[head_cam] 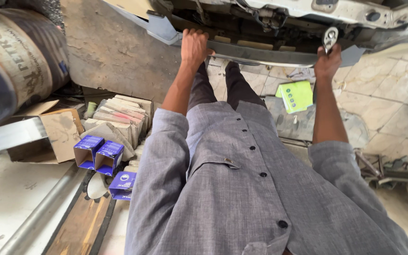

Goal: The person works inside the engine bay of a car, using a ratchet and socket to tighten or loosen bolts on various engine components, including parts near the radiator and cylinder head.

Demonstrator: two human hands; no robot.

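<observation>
At the top of the frame the left hand point(194, 46) grips the bumper point(260, 55) edge and the right hand point(327, 60) is closed on a ratchet point(329, 37) near it; risk: ratchet slipping, knuckles striking metal.

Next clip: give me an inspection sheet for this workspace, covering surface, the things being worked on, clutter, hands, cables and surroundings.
Surface: tiled floor, dusty and stained.
Job's things: vehicle underside overhead; long metal bar along its lower edge; ratchet wrench raised to it.
Clutter: blue boxes by worn cardboard cartons; green pad on the floor; metal scrap to the person's right.
Hands: left hand grips the metal bar; right hand shut on the ratchet wrench.
Cables: dark wiring hangs within the vehicle underside; nothing seen on the floor.
Surroundings: large drum at the person's left, metal rail below it.
</observation>
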